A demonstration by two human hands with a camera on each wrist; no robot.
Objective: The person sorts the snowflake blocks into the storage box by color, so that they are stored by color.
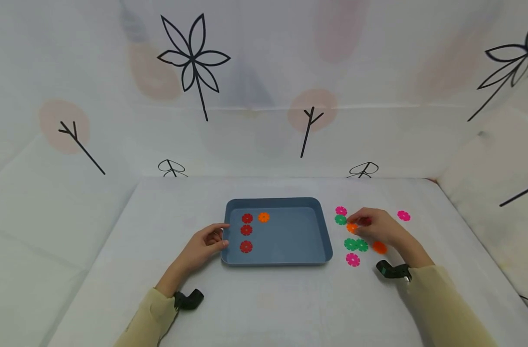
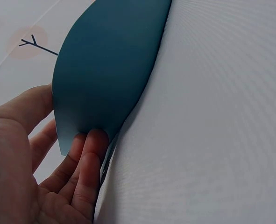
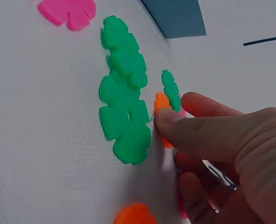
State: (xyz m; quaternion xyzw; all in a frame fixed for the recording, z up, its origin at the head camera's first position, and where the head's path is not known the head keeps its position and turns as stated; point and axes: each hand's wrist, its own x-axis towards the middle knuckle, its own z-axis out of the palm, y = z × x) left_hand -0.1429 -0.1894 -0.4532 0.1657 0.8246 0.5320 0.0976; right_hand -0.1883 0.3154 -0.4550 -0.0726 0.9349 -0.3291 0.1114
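Well, the right hand (image 1: 378, 225) is at the right side of the frame, and its thumb and finger pinch an orange flower piece (image 1: 352, 228). A dark red piece (image 1: 366, 221) peeks out by the fingers, partly hidden, so I can't tell if the hand touches it. The left hand (image 1: 209, 243), left of the middle, holds the left edge of a blue-gray tray (image 1: 290, 243), with its fingertips against the outside wall.

Close to the right hand, a green flower (image 1: 340, 220) lies just up and left of the pinched one, with a pink flower (image 1: 341, 210) right above it. Below the hand, two green flowers (image 1: 356, 245) lie one partly on the other. A pink flower (image 1: 352, 260) is just under them, and an orange flower (image 1: 380, 247) is to their right. One more pink flower (image 1: 404, 215) sits alone, farther right.

The tray is in the middle of the frame. Inside, three red flowers (image 1: 246, 230) make a line going down its left part, and one orange flower (image 1: 264, 217) is next to the top red one.

Each wrist wears a black gadget (image 1: 391, 270) next to a yellowish sleeve (image 1: 448, 306). Everything sits on a white table (image 1: 268, 308). Behind it, a pale wall (image 1: 255, 144) has black plant drawings.
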